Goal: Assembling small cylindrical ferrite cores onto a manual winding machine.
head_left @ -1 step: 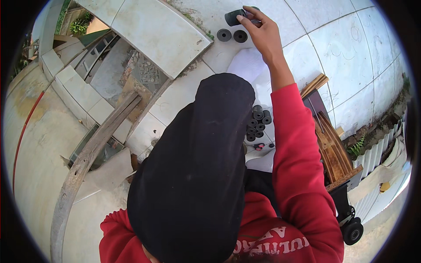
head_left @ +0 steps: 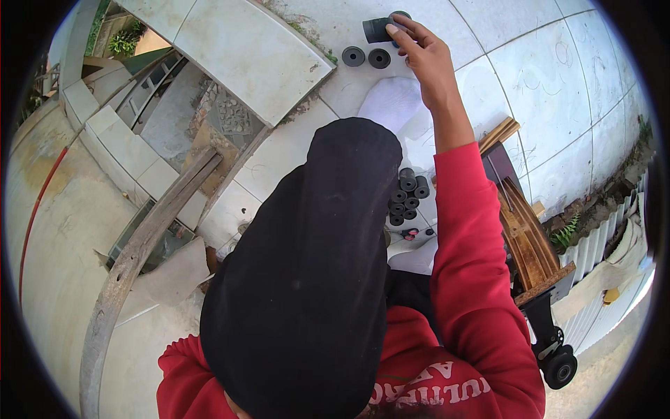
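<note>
At the top of the head view, my right hand (head_left: 424,52) has its thumb and fingers closed on a dark cylinder (head_left: 375,29) lying sideways. A dark, greenish rounded thing (head_left: 400,15) shows behind the fingers, mostly hidden. Just below the held cylinder, two black cylinders with center holes, a left one (head_left: 354,56) and a right one (head_left: 379,59), rest on the white tiles. Nearer to me, several more black cylinders (head_left: 407,202) are bunched together beside my right sleeve. My left hand does not show; only the red left sleeve (head_left: 188,377) does.
Black cloth (head_left: 300,279) blocks the middle of the view. A small red and black item (head_left: 410,234) lies below the bunched cylinders. To the right are brown wooden boards (head_left: 527,237) and a black wheel (head_left: 560,368). A weathered wooden beam (head_left: 139,258) and a raised tiled slab (head_left: 244,52) are at left.
My right hand and the held cylinder have shifted slightly to the right and toward me. The whole view has slid a little; the other cylinders keep their places on the tiles.
</note>
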Action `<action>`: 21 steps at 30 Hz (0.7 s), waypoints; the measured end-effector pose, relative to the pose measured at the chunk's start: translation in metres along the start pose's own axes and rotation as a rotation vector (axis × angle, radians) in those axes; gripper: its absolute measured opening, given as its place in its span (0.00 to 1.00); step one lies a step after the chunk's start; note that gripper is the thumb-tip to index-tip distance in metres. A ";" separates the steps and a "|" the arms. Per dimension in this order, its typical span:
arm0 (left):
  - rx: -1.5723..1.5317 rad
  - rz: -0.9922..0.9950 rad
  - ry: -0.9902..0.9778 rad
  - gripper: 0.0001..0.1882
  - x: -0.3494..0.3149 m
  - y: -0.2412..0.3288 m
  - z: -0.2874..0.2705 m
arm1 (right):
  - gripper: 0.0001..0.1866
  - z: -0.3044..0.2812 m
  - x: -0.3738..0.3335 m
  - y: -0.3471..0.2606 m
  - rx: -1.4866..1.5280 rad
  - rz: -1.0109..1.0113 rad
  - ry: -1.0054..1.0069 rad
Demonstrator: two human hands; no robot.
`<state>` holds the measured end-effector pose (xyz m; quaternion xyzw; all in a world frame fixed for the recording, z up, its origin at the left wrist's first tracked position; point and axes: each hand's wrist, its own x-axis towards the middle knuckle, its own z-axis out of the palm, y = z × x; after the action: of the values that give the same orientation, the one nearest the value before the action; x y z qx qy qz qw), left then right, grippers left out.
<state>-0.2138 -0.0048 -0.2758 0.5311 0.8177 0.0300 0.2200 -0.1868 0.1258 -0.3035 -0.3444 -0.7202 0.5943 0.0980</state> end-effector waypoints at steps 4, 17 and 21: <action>-0.050 0.077 0.170 0.06 0.022 0.011 0.048 | 0.19 -0.054 -0.033 0.000 0.781 0.448 -0.028; -0.094 0.066 0.202 0.05 0.033 0.017 0.062 | 0.29 -0.079 -0.045 0.058 -0.498 0.284 0.589; -0.047 0.126 0.170 0.05 0.033 0.013 0.071 | 0.34 -0.052 -0.054 0.050 -0.743 0.060 0.650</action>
<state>-0.1862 0.0173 -0.3468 0.5715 0.7976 0.1078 0.1602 -0.0995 0.1365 -0.3215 -0.5440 -0.8053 0.1619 0.1711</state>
